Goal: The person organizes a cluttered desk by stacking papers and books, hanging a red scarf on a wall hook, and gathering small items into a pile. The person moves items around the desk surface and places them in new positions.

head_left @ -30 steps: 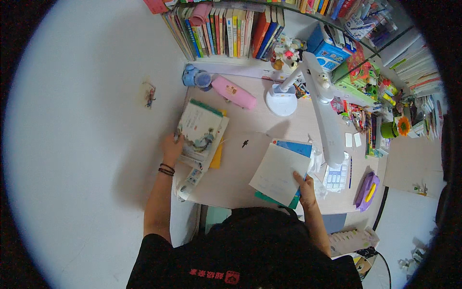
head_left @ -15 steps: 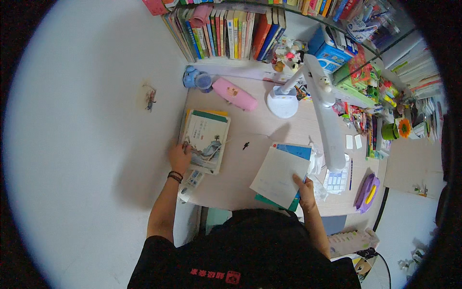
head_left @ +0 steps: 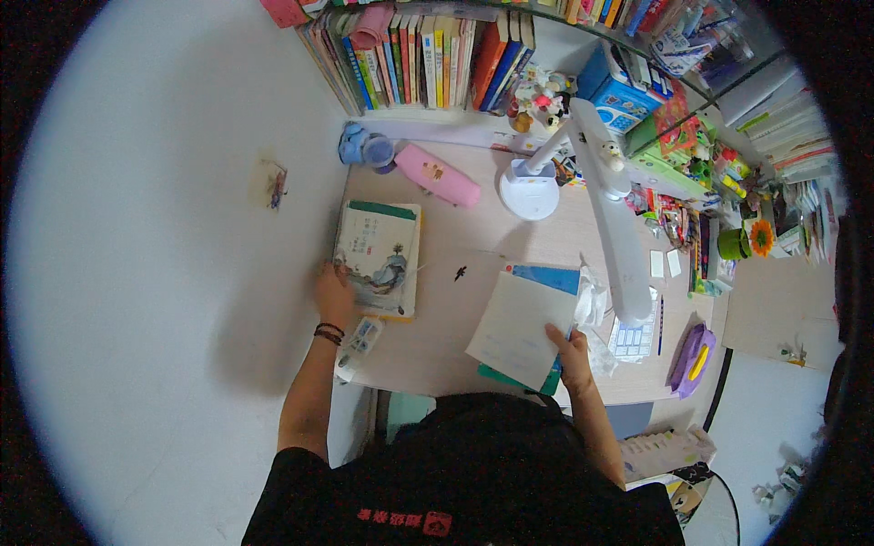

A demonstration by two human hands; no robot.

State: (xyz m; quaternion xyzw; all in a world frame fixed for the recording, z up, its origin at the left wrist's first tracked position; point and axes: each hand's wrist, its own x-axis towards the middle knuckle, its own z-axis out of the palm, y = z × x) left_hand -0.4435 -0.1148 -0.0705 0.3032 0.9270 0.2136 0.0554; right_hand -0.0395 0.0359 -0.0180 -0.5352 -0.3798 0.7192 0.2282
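Fingers of the right hand [head_left: 574, 357], lower centre-right, rest spread on a pale cream sheet of paper [head_left: 519, 329] lying on the light wooden desk [head_left: 455, 246]. The left hand [head_left: 333, 289], centre-left, grips the edge of an illustrated green-topped book [head_left: 380, 257]. Farther up stands a white desk lamp [head_left: 583, 173].

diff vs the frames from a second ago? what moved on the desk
The left hand has laid the stack of books flat, further up the desk, and now rests at its lower left edge. The right hand stays on the pale sheet. Lamp and pink case unchanged.
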